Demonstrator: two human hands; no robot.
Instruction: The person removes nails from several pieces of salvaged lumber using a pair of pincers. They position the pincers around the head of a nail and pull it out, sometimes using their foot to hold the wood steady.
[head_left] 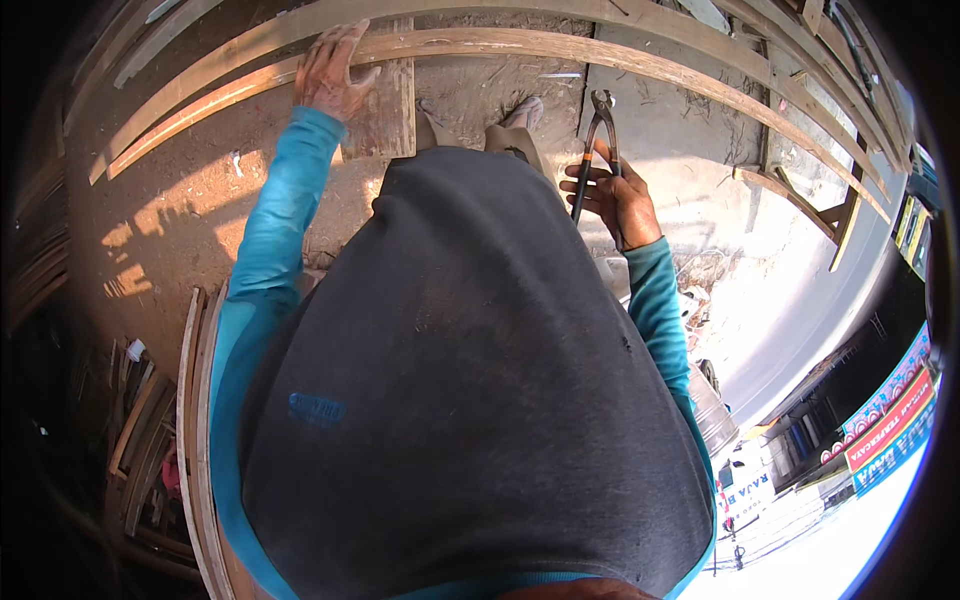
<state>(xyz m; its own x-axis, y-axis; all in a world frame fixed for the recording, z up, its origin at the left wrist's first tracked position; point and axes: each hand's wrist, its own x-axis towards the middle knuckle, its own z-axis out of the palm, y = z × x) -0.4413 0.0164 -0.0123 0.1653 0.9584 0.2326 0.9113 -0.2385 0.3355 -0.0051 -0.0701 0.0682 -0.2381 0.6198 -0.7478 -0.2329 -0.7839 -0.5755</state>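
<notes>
My left hand [333, 75] lies across a long wooden strip [480, 42], fingers stretched toward the far side and thumb apart. Beneath that strip, beside the hand, is a short wide wooden board [385, 125]. In my right hand [628, 205] is a pair of pincers [601, 115], its metal jaws pointing away from me and its dark handles with orange bands spread apart. The fingers partly hide behind the handles. A second long strip [250, 42] runs along the far side of the first.
More timber strips [800, 75] crowd the far right, with a wooden frame piece [795, 200] below them. Stacked wood [140, 450] stands at the lower left, near an upright plank [195, 400]. My feet [522, 112] are on the dirt floor. Signboards [890, 425] show at the right.
</notes>
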